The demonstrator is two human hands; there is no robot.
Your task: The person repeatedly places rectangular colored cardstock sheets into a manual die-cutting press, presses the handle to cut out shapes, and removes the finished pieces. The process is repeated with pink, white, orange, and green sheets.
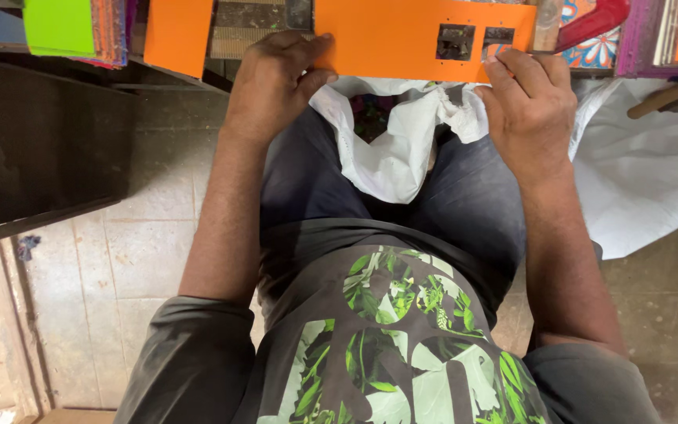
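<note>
A cut-out card strip (402, 35) lies across the far side, the left hand (272, 82) on its left end, the right hand (527, 98) on its right. A cloth bag (386, 149) sits in the lap beneath. Stacked sheets (80, 27) stand far left.

Stacked sheets (72, 31) crowd left; white bag (390, 157) fills lap gap.

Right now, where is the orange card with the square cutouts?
In the head view, the orange card sits top centre, gripped by the left hand and right hand, above the white bag.
</note>
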